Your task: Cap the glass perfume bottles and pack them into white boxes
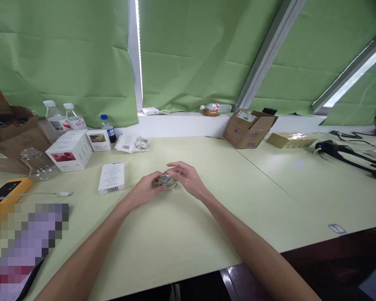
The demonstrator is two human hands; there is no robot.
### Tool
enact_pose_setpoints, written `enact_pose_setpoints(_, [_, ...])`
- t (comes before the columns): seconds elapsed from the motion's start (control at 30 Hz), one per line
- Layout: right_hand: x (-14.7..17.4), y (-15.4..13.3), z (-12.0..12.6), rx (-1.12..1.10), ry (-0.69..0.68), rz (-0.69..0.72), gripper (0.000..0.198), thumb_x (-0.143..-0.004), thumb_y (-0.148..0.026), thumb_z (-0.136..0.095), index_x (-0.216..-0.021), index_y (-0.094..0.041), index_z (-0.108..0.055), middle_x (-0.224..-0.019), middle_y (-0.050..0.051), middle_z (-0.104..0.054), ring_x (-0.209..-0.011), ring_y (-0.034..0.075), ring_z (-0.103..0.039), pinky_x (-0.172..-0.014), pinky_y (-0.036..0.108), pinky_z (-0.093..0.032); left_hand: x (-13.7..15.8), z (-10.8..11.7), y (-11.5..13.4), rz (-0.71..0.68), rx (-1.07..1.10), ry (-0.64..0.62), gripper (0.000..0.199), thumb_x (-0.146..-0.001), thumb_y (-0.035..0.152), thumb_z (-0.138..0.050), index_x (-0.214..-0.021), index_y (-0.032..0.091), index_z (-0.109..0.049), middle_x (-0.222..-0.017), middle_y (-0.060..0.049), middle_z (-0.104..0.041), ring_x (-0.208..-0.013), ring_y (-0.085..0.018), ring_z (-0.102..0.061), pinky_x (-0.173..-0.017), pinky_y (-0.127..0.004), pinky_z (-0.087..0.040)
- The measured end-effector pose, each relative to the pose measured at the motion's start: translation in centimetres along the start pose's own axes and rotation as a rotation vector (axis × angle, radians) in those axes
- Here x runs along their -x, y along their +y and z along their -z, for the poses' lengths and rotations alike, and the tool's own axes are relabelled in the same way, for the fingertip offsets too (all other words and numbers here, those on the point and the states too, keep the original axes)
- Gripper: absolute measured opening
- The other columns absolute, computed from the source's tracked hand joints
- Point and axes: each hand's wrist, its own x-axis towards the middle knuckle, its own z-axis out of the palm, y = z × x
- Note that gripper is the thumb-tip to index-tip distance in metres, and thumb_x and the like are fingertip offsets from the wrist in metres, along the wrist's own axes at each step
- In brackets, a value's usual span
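Observation:
Near the middle of the table I have a small clear glass-like vessel with a rounded knob on top. My left hand is closed around its left side, thumb in front. The fingers of my right hand are bent over the upper right, with the thumb at the knob. Both hands hold the vessel low over the tabletop; whether it touches the surface is hard to tell. A white printed carton lies to the left of my left hand. Behind it, a similar clear piece sits on flat white packaging.
At the left are white boxes, a clear empty bottle, a blue-capped bottle and a yellow device with a white cable. An open cardboard box stands back right. A black frame-like device lies far right.

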Motion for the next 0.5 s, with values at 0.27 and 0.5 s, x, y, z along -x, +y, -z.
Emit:
enact_pose_setpoints(0.27, [0.0, 0.1, -0.1, -0.033, 0.000, -0.026, 0.026, -0.076, -0.043, -0.065, -0.085, -0.019, -0.068, -0.094, 0.006, -0.070, -0.087, 0.020, -0.065, -0.081, 0.036, -0.050, 0.0, 0.0, -0.1, -0.001, 0.002, 0.010, 0.026, -0.080, 0.039, -0.055, -0.097, 0.020, -0.058, -0.093, -0.003, -0.064, -0.082, -0.018, -0.058, -0.070, -0.030, -0.045])
enact_pose_setpoints(0.5, [0.2, 0.2, -0.9, 0.049, 0.091, 0.027, 0.026, -0.077, -0.044, -0.064, -0.075, -0.019, -0.056, -0.086, 0.004, -0.070, -0.079, 0.019, -0.065, -0.077, 0.036, -0.050, 0.0, -0.1, -0.3, 0.000, 0.012, 0.006, 0.028, -0.080, 0.040, -0.053, -0.100, 0.020, -0.058, -0.095, -0.004, -0.064, -0.084, -0.019, -0.058, -0.074, -0.032, -0.046])
